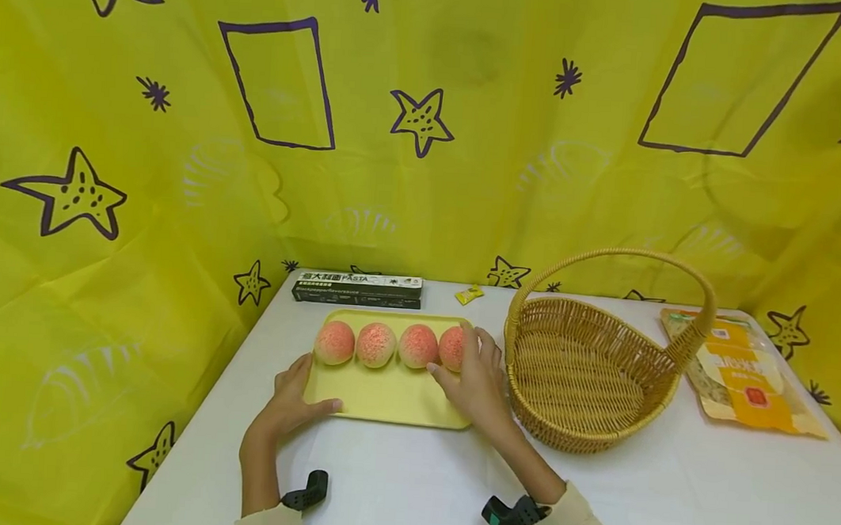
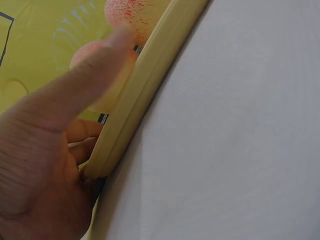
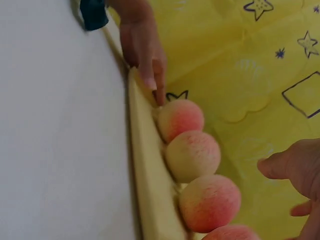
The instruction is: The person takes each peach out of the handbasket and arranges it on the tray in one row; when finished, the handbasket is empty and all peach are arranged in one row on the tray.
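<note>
A pale yellow tray (image 1: 385, 395) bears several pink-and-cream peaches (image 1: 376, 346) in a row along its far side. My left hand (image 1: 288, 405) holds the tray's left end; in the left wrist view its thumb (image 2: 85, 87) reaches over the tray and the other fingers are at the end wall. Over the tray's right end is my right hand (image 1: 481, 386), around the rightmost peach (image 1: 451, 348), partly covering it. In the right wrist view that hand (image 3: 302, 172) has its thumb out and spread, with a visible gap from the peaches.
Right of the tray stands a wicker basket (image 1: 576, 434) with a tall handle. Farther right lies an orange-and-cream food bag (image 1: 750, 379). A pasta box (image 1: 358, 289) and a small yellow packet (image 1: 469, 294) lie behind the tray. Yellow patterned cloth (image 1: 424, 199) hangs behind the white table (image 1: 395, 483).
</note>
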`<state>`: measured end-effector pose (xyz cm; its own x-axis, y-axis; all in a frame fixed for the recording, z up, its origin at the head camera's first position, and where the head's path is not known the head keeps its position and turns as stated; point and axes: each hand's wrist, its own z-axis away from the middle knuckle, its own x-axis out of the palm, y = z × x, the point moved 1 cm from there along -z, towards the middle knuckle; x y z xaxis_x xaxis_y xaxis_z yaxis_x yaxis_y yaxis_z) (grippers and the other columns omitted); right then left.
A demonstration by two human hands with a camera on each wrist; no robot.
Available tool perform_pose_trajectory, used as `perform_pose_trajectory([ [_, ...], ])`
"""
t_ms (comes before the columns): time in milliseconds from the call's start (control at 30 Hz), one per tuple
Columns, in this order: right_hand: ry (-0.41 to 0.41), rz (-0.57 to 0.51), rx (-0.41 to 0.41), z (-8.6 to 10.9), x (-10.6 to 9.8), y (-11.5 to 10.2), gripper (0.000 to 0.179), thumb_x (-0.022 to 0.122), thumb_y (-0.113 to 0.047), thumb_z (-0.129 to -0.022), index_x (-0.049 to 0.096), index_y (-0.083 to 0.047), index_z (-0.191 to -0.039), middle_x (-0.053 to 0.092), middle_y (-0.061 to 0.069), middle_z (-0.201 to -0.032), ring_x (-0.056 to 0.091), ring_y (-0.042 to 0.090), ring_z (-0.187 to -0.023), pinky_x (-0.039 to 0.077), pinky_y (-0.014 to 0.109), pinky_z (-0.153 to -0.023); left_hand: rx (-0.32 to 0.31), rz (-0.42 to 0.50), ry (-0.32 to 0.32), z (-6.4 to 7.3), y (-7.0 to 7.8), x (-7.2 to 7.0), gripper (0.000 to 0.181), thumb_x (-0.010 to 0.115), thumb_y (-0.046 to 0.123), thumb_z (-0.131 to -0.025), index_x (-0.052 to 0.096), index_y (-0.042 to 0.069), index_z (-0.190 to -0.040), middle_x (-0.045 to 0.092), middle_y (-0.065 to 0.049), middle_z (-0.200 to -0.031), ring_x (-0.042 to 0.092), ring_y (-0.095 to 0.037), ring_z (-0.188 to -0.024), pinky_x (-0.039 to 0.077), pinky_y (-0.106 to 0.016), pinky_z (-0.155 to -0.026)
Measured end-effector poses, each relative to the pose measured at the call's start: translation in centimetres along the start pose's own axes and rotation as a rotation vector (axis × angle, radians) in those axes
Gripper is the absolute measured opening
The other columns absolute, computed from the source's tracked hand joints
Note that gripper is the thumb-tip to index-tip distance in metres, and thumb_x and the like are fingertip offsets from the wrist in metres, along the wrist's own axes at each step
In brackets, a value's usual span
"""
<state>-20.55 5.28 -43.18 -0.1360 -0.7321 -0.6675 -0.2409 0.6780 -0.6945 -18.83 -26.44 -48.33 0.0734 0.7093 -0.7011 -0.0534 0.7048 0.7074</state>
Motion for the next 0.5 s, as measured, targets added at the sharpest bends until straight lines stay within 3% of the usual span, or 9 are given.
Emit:
perform_pose_trajectory([
  [100,-0.081,-0.052,-0.101,0.8,-1.8,-1.0,0.055,0.071,-0.031,-0.089,0.055,-0.005,-0.134,0.048,0.02,-0.138,0.042,0.039,-0.13,0.042,0.06,-0.099,-0.019,0.007,0.005,-0.1,-0.2,-0.2,0.104,0.07,0.051,-0.084,0.014,0.003,-0.156,0.016,-0.02,-0.162,0.012,-0.04,-0.145,0.017,-0.062,-0.117],
  [200,-0.132,-0.13,-0.219,1.3,-3.9,-1.3,0.032,0.07,-0.023,-0.091,0.066,-0.007,-0.118,0.064,0.011,-0.118,0.058,0.03,-0.114,0.05,0.045,-0.092,-0.027,0.02,0.038,0.0,-0.4,-0.6,0.096,0.061,0.053,-0.091,0.013,0.0,-0.155,0.018,-0.023,-0.161,0.01,-0.041,-0.148,0.014,-0.06,-0.118],
  [367,-0.184,-0.15,-0.351,1.4,-7.4,-0.1,0.018,0.067,-0.018,-0.093,0.07,-0.012,-0.11,0.073,-0.003,-0.098,0.067,0.011,-0.09,0.056,0.028,-0.078,0.039,-0.025,0.148,0.5,-0.1,-1.6,0.088,0.055,0.05,-0.096,0.017,-0.004,-0.154,0.022,-0.029,-0.157,0.015,-0.048,-0.145,0.015,-0.062,-0.117],
  [500,-0.14,-0.064,-0.368,0.9,-10.2,1.9,0.016,0.065,-0.016,-0.094,0.071,-0.009,-0.107,0.073,-0.001,-0.096,0.066,0.01,-0.086,0.056,0.028,-0.075,0.059,-0.102,0.203,1.3,0.4,-2.5,0.087,0.054,0.049,-0.096,0.016,-0.004,-0.154,0.018,-0.028,-0.159,0.016,-0.049,-0.145,0.015,-0.063,-0.116],
])
